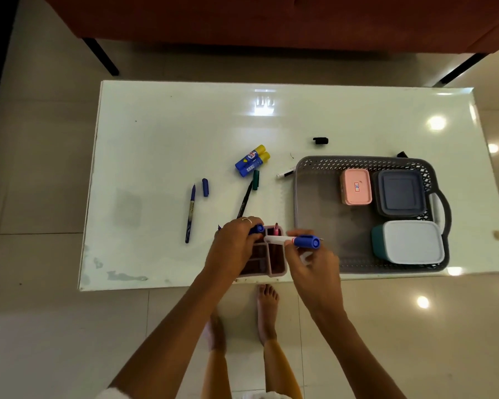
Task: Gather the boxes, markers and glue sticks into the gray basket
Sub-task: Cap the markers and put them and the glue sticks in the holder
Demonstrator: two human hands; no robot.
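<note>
The gray basket (314, 214) lies at the table's right and holds a pink box (355, 186), a dark blue box (400, 192) and a teal box with a white lid (409, 243). My right hand (311, 263) pinches a white marker with a blue cap (293, 241) just left of the basket. My left hand (234, 246) grips something blue (257, 228) over a pink organizer (271, 254). Two blue and yellow glue sticks (251, 161), a blue marker (190, 213) with its loose cap (205, 187), and a black marker with a green cap (248, 194) lie on the table.
A white marker (285, 172) pokes out at the basket's far left corner. A small black cap (320, 140) lies beyond the basket. The white glossy table (156, 139) has an orange sofa (257, 18) behind it. My bare feet stand at the near edge.
</note>
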